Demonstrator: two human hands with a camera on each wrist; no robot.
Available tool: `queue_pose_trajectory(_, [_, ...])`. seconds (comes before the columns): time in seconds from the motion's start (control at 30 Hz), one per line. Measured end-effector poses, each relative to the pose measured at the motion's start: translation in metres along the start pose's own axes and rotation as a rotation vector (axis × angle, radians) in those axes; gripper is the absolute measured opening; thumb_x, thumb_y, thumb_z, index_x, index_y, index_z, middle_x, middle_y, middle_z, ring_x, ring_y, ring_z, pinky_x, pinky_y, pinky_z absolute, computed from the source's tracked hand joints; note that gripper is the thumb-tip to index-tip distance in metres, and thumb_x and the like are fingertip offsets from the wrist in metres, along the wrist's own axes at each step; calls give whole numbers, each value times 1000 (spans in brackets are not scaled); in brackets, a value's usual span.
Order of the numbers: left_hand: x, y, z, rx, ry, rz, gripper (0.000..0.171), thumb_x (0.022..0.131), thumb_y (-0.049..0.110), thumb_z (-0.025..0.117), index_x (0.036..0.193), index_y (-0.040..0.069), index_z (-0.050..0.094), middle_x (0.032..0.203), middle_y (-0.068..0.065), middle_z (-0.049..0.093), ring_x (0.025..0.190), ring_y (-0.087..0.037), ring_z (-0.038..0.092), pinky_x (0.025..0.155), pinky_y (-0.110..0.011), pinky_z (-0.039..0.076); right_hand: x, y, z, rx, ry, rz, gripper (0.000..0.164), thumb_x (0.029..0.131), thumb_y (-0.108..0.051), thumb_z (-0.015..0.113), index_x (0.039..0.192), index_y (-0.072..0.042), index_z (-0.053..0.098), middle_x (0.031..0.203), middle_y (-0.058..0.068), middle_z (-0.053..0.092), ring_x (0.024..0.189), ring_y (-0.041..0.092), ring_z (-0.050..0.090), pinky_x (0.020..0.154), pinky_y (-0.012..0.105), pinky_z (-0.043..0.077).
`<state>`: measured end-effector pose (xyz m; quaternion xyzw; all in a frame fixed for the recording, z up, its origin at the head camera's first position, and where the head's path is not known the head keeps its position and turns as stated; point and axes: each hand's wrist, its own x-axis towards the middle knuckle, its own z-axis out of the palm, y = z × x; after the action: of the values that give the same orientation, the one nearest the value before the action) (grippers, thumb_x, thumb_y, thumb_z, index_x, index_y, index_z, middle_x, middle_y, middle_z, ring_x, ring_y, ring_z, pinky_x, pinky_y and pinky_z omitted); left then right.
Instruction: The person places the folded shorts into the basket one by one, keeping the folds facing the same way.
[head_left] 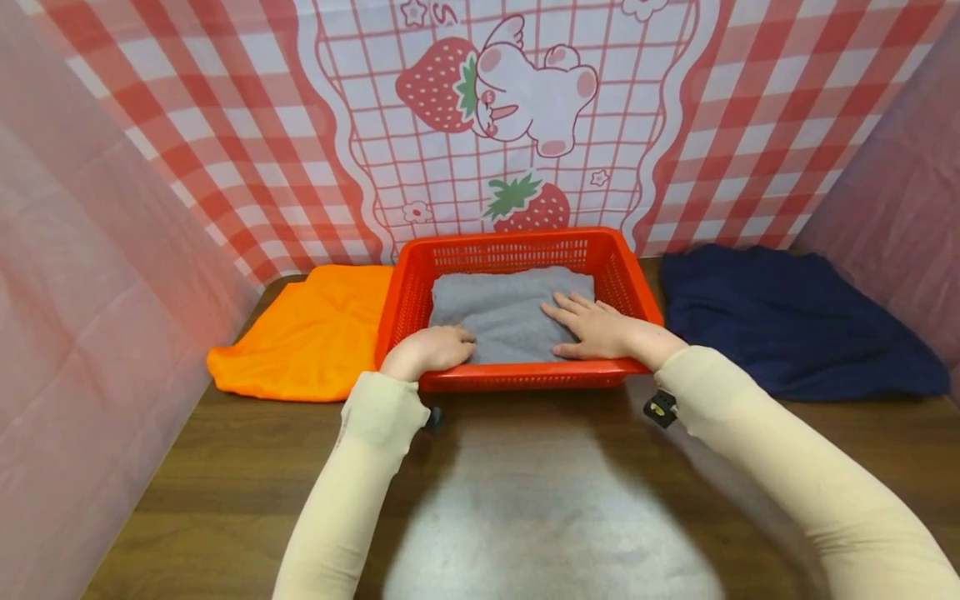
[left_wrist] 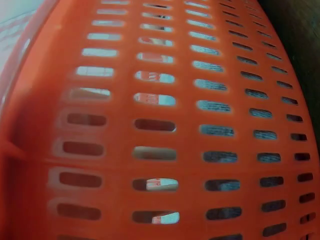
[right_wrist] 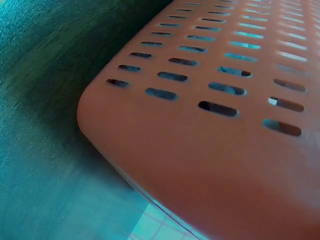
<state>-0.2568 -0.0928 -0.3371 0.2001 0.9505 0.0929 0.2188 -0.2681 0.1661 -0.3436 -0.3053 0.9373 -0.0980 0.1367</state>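
Note:
A folded grey cloth (head_left: pixel 502 312) lies inside a red plastic basket (head_left: pixel 510 379) with slotted walls. My left hand (head_left: pixel 442 346) reaches over the front rim at the left and rests on the near left corner of the cloth. Fingers spread, my right hand (head_left: pixel 592 327) lies flat on the cloth's right part. Both wrist views look at the outside of the slotted basket wall (left_wrist: pixel 120 140), and neither hand shows there. Grey fabric shows through some slots in the left wrist view.
An orange cloth (head_left: pixel 315 333) lies on the wooden table (head_left: pixel 195 475) left of the basket. To the right is a dark blue cloth (head_left: pixel 787 325). A checked curtain with strawberries (head_left: pixel 442 83) hangs behind the basket, and pale pink curtains (head_left: pixel 90 250) stand at the sides.

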Motion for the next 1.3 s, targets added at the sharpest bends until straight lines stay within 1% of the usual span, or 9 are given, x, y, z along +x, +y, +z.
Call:
queue_pose_trajectory(0.13, [1,0,-2,-15,-62,-7,46,95,31,34,138,14,41,144,-7,36,131,-24,33,109,-39,24,1,1,-1,37,-61,16,70,90,-35,52,145,-8,19,149,21,13,136,41,10,106,59,11])
queue_pose_trajectory(0.27, [1,0,-2,-17,-67,-7,47,95,32,35,138,14,41,144,-7,36,131,-23,33,109,-38,24,1,2,0,41,-65,4,66,91,-34,50,145,-8,20,149,21,15,136,40,11,106,59,12])
queue_pose_trajectory(0.43, [0,2,-3,-1,-32,8,45,95,32,38,134,12,46,139,-7,43,126,-23,40,107,-38,27,-2,8,-1,47,50,-82,53,91,-25,52,139,-6,37,142,21,34,131,36,29,105,54,21])
queue_pose_trajectory(0.6, [-3,5,-13,-14,-20,-15,50,94,34,43,136,8,42,139,-9,43,125,-24,41,106,-39,29,-7,9,-2,58,195,-176,35,87,-14,59,121,-5,58,121,14,56,114,29,49,97,46,37])
queue_pose_trajectory(0.83, [-5,-4,-33,-82,24,-42,55,93,36,45,140,9,36,143,-9,36,130,-24,34,108,-42,25,-11,7,5,-67,311,-239,28,81,-7,65,109,-8,67,101,11,55,95,25,50,84,40,42])
queue_pose_trajectory(0.93, [-4,-7,-38,-100,35,-39,54,93,35,44,140,9,35,145,-9,33,132,-25,31,108,-43,24,-12,7,6,-63,278,-218,28,81,-9,65,110,-7,67,100,9,55,94,24,51,83,39,43])
queue_pose_trajectory(1.03, [-6,-7,-42,-98,16,-54,55,94,36,43,141,10,33,146,-9,31,133,-25,28,109,-44,23,-12,6,6,-35,195,-180,31,83,-13,64,113,-7,65,105,10,56,98,25,52,86,41,44])
queue_pose_trajectory(1.17, [-11,-1,-52,-63,-14,-68,56,94,37,43,142,11,31,147,-9,29,135,-25,26,109,-44,23,-13,5,4,1,77,-136,36,86,-16,61,120,-5,60,117,15,56,107,28,52,94,46,40])
queue_pose_trajectory(1.3, [-9,4,-67,-45,-30,-46,56,94,38,41,142,11,31,147,-8,28,135,-24,25,109,-43,22,-11,4,2,12,18,-113,37,87,-17,57,122,-4,57,121,16,56,111,31,51,97,48,38])
